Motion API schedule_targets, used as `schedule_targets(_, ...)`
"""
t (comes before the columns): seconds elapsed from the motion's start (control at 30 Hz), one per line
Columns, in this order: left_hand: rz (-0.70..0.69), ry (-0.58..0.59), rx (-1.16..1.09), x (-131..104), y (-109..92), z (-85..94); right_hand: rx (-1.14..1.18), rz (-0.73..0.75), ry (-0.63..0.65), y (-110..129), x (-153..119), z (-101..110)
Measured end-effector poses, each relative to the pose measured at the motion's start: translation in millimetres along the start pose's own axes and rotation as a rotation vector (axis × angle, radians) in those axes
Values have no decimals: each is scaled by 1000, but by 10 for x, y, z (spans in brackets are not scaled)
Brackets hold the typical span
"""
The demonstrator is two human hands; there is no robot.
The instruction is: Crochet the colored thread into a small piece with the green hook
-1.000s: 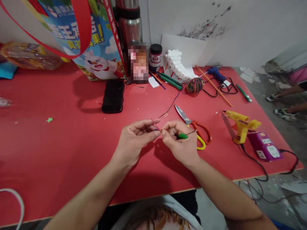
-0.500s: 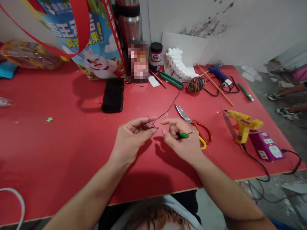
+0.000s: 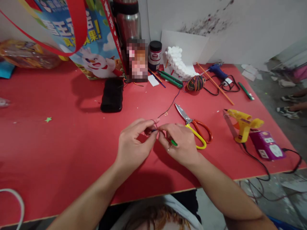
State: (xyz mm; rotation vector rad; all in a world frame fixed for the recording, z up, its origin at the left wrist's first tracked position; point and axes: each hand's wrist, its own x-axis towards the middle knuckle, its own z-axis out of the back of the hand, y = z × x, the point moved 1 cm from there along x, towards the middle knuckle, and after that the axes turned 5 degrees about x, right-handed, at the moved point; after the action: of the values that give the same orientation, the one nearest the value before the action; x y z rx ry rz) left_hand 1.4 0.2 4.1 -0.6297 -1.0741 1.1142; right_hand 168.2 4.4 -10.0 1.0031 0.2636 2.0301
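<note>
Pinching yarn (image 3: 173,102) with our left hand (image 3: 134,139), grip narrow, right hand (image 3: 182,140) clasping a green-handled tool (image 3: 174,142), we judge work unfinished (loop (image 3: 155,123) formed, ball (image 3: 196,83) attached).

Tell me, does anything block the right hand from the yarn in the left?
Nothing visible does: the right hand meets the left hand at the yarn. The green-handled tool is tucked within the right hand; the scissors lie off to one side.
</note>
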Motion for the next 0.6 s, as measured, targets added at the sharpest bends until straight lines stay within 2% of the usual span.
schedule_targets(0.27,130,62,-107,-1,57,-23,17,61,12,35,32,35)
schedule_targets(0.4,259,66,-214,-15,65,-28,6,69,-15,47,18,36)
schedule_targets(0.53,372,66,-334,-19,64,-21,-96,163,58,44,-4,37)
schedule_targets(0.6,468,59,-447,-6,72,-15,-87,156,81,45,-2,47)
